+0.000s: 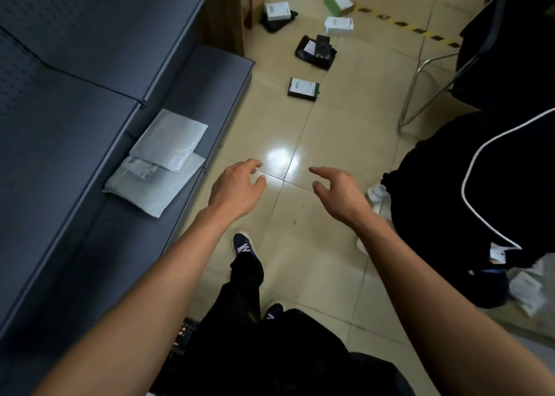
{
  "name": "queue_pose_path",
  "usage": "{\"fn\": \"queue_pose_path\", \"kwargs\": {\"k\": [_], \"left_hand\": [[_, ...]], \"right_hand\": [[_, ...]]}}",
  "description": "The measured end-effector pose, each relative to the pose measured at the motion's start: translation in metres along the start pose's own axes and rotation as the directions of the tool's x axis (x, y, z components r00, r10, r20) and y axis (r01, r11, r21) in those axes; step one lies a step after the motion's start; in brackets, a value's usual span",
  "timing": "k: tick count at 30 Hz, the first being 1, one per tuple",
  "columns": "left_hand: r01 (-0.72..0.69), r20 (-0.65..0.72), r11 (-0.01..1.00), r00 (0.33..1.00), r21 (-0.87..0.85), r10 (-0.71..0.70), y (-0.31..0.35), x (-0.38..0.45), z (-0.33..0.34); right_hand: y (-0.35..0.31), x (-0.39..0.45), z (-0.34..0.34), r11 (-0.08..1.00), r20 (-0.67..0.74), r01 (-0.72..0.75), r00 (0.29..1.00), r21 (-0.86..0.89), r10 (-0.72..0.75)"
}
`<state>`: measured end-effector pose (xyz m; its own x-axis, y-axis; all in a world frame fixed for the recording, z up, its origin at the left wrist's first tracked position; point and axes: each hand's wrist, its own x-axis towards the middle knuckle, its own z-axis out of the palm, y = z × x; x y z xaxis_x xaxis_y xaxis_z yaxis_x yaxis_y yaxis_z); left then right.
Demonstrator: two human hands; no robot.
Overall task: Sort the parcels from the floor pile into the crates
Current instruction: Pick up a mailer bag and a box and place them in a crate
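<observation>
Both hands are reaching out over the tiled floor (315,143), holding nothing: left hand (237,188) with fingers loosely spread, right hand (338,190) with fingers relaxed and apart. Two grey poly mailers (156,161) are lying overlapped on the dark shelf (75,119) at left. Parcels are sitting scattered on the floor ahead: black box (303,89) nearest, black pouch (316,52), white box (338,25), green box (339,3).

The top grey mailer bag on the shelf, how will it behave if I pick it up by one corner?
The top grey mailer bag looks thin and flat, so it would probably sag and feel light. Its glossy plastic may be slippery. It overlaps the lower mailer, which might shift with it.
</observation>
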<state>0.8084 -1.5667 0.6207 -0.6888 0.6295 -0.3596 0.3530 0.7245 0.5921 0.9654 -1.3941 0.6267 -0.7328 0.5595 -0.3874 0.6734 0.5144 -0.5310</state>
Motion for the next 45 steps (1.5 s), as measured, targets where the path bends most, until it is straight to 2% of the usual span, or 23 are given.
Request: {"fn": "queue_pose_path", "kwargs": {"k": [4, 10, 14, 18, 22, 27, 33, 36, 41, 45], "left_hand": [[-0.029, 0.054, 0.999, 0.998, 0.045, 0.026, 0.017, 0.045, -0.017], [-0.115, 0.096, 0.987, 0.990, 0.108, 0.105, 0.071, 0.114, -0.019], [-0.174, 0.146, 0.981, 0.976, 0.090, 0.160, 0.122, 0.165, 0.001], [-0.211, 0.140, 0.966, 0.972, 0.152, 0.191, 0.178, 0.220, 0.016], [-0.225, 0.130, 0.950, 0.971, 0.215, 0.201, 0.230, 0.266, 0.024], [-0.217, 0.090, 0.956, 0.975, 0.198, 0.203, 0.276, 0.316, 0.029], [-0.180, 0.099, 0.970, 0.981, 0.163, 0.166, 0.299, 0.376, 0.037], [-0.165, 0.123, 0.974, 0.982, 0.155, 0.147, 0.306, 0.410, 0.037], [-0.140, 0.122, 0.983, 0.985, 0.115, 0.126, 0.315, 0.483, 0.025], [-0.095, 0.109, 0.993, 0.990, 0.077, 0.086, 0.320, 0.543, 0.005]], "right_hand": [[-0.003, 0.035, -0.028, 0.998, -0.011, -0.050, 0.999, -0.027, 0.049], [0.009, 0.077, -0.064, 0.989, -0.063, -0.122, 0.990, 0.082, 0.127], [0.040, 0.114, -0.098, 0.973, -0.091, -0.165, 0.979, 0.163, 0.181], [0.082, 0.161, -0.140, 0.962, -0.100, -0.181, 0.974, 0.206, 0.205], [0.117, 0.208, -0.191, 0.959, -0.110, -0.172, 0.973, 0.224, 0.201], [0.142, 0.255, -0.242, 0.955, -0.147, -0.166, 0.968, 0.247, 0.206], [0.142, 0.302, -0.254, 0.916, -0.124, -0.177, 0.964, 0.361, 0.235], [0.143, 0.326, -0.253, 0.917, -0.059, -0.201, 0.970, 0.346, 0.236], [0.141, 0.398, -0.285, 0.934, -0.039, -0.245, 0.964, 0.259, 0.263], [0.129, 0.471, -0.319, 0.961, -0.039, -0.221, 0.972, 0.167, 0.230]]}}
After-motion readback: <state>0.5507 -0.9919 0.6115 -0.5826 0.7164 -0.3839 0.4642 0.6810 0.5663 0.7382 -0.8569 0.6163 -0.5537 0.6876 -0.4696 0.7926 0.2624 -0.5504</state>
